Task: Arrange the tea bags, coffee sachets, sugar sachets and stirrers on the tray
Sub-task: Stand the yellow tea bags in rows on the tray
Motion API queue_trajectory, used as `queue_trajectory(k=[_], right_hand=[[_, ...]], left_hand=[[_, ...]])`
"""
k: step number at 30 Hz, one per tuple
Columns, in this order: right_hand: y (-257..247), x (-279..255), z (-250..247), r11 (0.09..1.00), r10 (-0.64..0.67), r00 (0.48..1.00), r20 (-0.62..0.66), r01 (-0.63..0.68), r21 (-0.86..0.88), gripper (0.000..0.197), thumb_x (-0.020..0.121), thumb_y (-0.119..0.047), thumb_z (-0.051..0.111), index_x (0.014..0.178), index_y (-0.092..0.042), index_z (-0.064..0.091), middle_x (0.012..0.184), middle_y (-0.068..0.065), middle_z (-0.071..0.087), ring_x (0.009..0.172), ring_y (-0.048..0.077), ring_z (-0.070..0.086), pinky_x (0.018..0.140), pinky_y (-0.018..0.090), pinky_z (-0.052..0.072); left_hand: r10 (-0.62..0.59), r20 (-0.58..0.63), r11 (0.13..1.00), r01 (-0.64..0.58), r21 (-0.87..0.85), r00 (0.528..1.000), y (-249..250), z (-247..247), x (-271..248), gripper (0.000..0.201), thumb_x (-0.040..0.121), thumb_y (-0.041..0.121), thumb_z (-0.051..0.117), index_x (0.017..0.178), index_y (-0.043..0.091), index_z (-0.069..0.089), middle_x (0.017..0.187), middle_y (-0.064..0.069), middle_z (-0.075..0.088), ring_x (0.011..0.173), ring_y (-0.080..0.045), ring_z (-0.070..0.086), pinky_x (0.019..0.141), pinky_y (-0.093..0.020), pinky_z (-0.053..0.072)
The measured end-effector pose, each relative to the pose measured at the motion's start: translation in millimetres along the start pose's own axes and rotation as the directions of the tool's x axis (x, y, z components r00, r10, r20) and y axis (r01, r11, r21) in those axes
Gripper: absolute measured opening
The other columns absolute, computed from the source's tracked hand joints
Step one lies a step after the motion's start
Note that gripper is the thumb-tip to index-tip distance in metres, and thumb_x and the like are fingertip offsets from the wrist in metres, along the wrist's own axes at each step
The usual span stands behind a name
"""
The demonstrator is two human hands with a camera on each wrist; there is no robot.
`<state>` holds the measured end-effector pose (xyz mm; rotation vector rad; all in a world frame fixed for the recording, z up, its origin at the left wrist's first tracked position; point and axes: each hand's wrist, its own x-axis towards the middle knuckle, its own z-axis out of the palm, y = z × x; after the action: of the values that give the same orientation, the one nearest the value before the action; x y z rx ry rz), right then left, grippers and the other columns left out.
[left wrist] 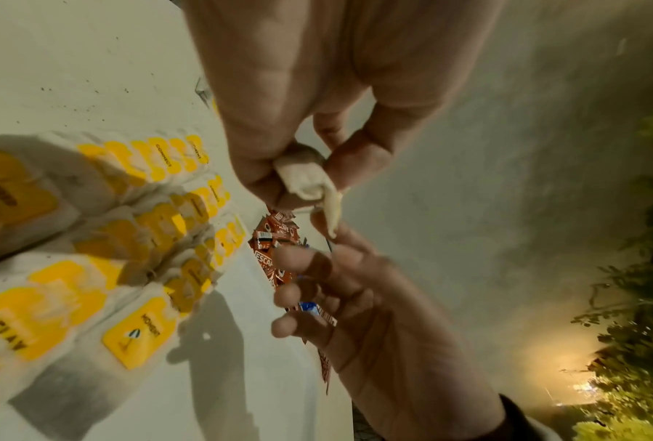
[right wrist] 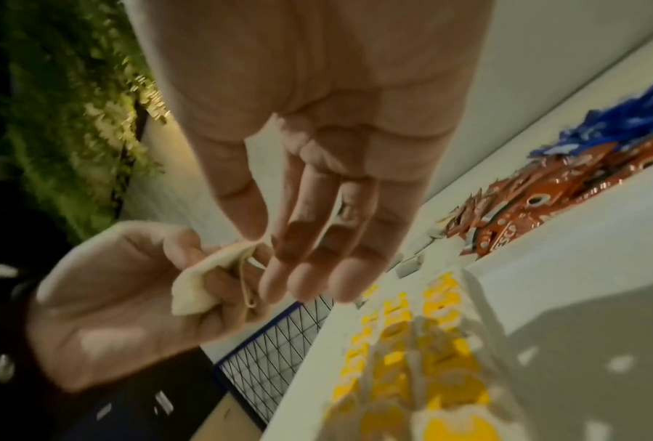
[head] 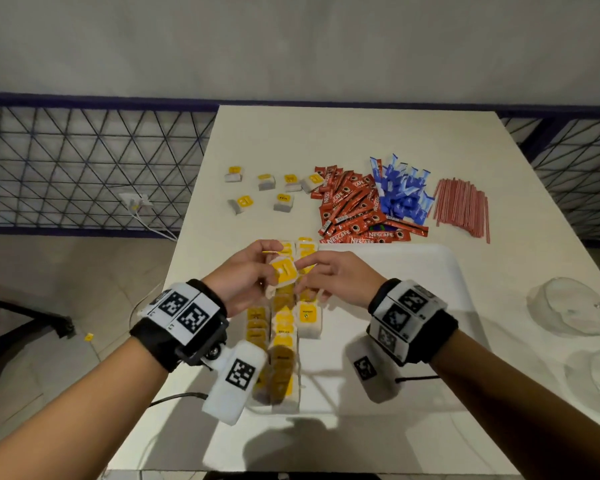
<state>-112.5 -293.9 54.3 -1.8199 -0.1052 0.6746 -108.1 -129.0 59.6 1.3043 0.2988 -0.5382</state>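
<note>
Above the white tray (head: 413, 271), the left hand (head: 243, 278) pinches a tea bag (head: 284, 270) with a yellow tag — its fingers (left wrist: 358, 158) curled round the crumpled paper pouch. The right hand (head: 340, 278) meets it, thumb and forefinger nipping the bag's edge, the other fingers (right wrist: 317, 277) loosely extended. Rows of tea bags (head: 284, 341) already lie along the tray's left side. Farther back on the counter (head: 361, 133) sit loose tea bags (head: 267, 181), red Nescafe sachets (head: 354, 206), blue sugar sachets (head: 402, 188) and red stirrers (head: 461, 206).
</note>
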Motion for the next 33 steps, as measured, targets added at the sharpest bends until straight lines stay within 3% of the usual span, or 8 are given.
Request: queue_trajectory(k=[5, 11, 14, 18, 21, 24, 28, 33], right_hand=[[-10.7, 4.1, 3.6, 0.998, 0.038, 0.998, -0.043, -0.036, 0.052, 0.014, 0.088, -0.021, 0.061, 0.096, -0.011, 0.055, 0.07, -0.001, 0.062, 0.058, 0.005, 0.055, 0.055, 0.016, 0.045], [-1.9, 7.0, 0.9, 0.999, 0.036, 0.986, -0.16, -0.033, 0.022, 0.015, 0.084, -0.014, 0.065, 0.077, -0.019, 0.053, 0.067, 0.001, 0.057, 0.051, 0.002, 0.055, 0.049, 0.015, 0.043], [5.2, 6.0, -0.5, 0.999, 0.037, 0.98, -0.196, -0.044, -0.032, 0.017, 0.08, -0.015, 0.069, 0.073, -0.021, 0.056, 0.071, 0.007, 0.056, 0.066, 0.018, 0.051, 0.061, 0.025, 0.041], [16.1, 1.7, -1.3, 0.995, 0.002, 0.979, -0.205, -0.023, -0.101, 0.014, 0.078, -0.015, 0.072, 0.074, -0.021, 0.061, 0.066, -0.004, 0.053, 0.061, 0.008, 0.048, 0.065, 0.022, 0.04], [22.2, -4.3, -0.7, 0.987, -0.033, 0.977, -0.209, -0.001, -0.161, 0.011, 0.075, -0.016, 0.074, 0.084, -0.014, 0.068, 0.067, -0.011, 0.054, 0.061, 0.001, 0.046, 0.064, 0.014, 0.039], [30.1, -10.9, 1.8, 0.989, -0.039, 0.977, -0.21, 0.008, -0.147, 0.012, 0.074, -0.023, 0.075, 0.073, -0.025, 0.063, 0.072, -0.008, 0.058, 0.068, 0.008, 0.05, 0.07, 0.021, 0.042], [42.1, -18.4, 3.3, 0.987, -0.022, 0.984, -0.176, -0.006, -0.158, 0.012, 0.075, -0.029, 0.074, 0.071, -0.026, 0.063, 0.073, -0.009, 0.061, 0.072, 0.013, 0.052, 0.07, 0.024, 0.042], [48.6, -24.6, 2.0, 0.979, 0.004, 0.993, -0.116, -0.027, -0.204, 0.012, 0.076, -0.03, 0.073, 0.069, -0.03, 0.064, 0.088, 0.003, 0.067, 0.083, 0.025, 0.058, 0.079, 0.035, 0.047]], left_hand=[[0.034, 0.042, 0.995, -0.038, 0.088, 0.999, 0.5, 1.6, -5.0, 0.048, 0.079, -0.027, 0.039, 0.089, 0.018, 0.053, 0.081, -0.004, 0.048, 0.065, -0.016, 0.046, 0.054, -0.021, 0.039], [0.097, 0.032, 0.973, -0.101, 0.207, 0.995, -5.5, -1.6, -1.2, 0.028, 0.084, -0.008, 0.057, 0.091, 0.019, 0.057, 0.078, 0.0, 0.056, 0.061, -0.006, 0.06, 0.055, -0.012, 0.048], [0.157, 0.056, 0.912, -0.167, 0.374, 0.986, -11.4, -7.4, 5.9, 0.02, 0.083, 0.001, 0.062, 0.091, 0.02, 0.059, 0.062, 0.01, 0.06, 0.055, 0.005, 0.056, 0.062, -0.008, 0.044], [0.183, 0.114, 0.797, -0.215, 0.564, 0.976, -21.4, -8.1, 7.6, 0.018, 0.082, 0.009, 0.068, 0.08, 0.026, 0.062, 0.054, 0.016, 0.058, 0.056, 0.009, 0.053, 0.066, -0.007, 0.042], [0.227, 0.128, 0.704, -0.253, 0.664, 0.966, -28.3, -6.6, 6.6, 0.017, 0.079, 0.016, 0.072, 0.072, 0.028, 0.062, 0.065, 0.012, 0.059, 0.058, 0.007, 0.052, 0.065, -0.008, 0.041], [0.26, 0.162, 0.631, -0.295, 0.718, 0.952, -35.0, -4.1, 4.7, 0.018, 0.077, 0.021, 0.074, 0.07, 0.032, 0.061, 0.076, 0.009, 0.061, 0.069, -0.002, 0.053, 0.074, -0.021, 0.044], [0.327, 0.278, 0.516, -0.417, 0.748, 0.903, -40.9, -2.9, 2.5, 0.024, 0.075, 0.02, 0.075, 0.069, 0.039, 0.06, 0.082, 0.012, 0.057, 0.076, -0.002, 0.052, 0.071, -0.008, 0.038], [0.254, 0.255, 0.539, -0.356, 0.763, 0.933, -50.6, -1.7, -3.4, 0.028, 0.075, 0.016, 0.076, 0.064, 0.036, 0.06, 0.066, 0.019, 0.059, 0.072, 0.005, 0.053, 0.064, -0.005, 0.036]])
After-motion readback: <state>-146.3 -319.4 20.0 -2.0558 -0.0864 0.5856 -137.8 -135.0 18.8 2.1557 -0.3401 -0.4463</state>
